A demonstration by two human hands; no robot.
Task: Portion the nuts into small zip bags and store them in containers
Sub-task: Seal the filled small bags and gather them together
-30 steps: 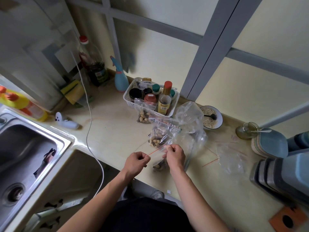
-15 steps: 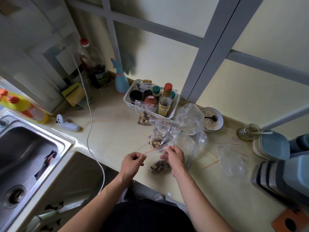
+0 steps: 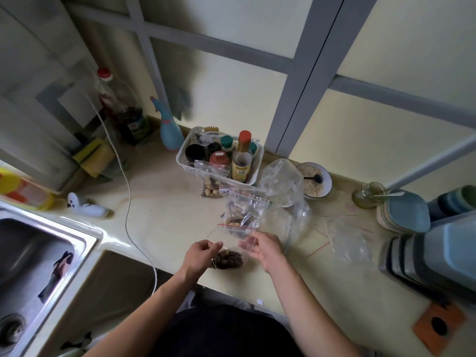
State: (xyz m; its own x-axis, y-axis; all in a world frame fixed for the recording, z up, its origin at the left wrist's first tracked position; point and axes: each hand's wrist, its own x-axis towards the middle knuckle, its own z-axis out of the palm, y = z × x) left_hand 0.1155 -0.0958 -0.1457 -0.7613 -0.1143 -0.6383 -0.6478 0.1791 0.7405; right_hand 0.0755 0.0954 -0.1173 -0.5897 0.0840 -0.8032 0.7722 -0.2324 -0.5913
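Head view: both hands (image 3: 203,256) over nut bag (image 3: 230,258)

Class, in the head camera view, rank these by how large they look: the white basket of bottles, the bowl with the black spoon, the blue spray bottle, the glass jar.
1. white basket
2. bowl
3. and 4. blue spray bottle and glass jar: these look too alike in size to rank surely, and the spray bottle stands farther from the camera.

Clear zip bag (image 3: 233,243) w/ dark nuts (image 3: 229,258), upright at counter front edge, red strip on top.
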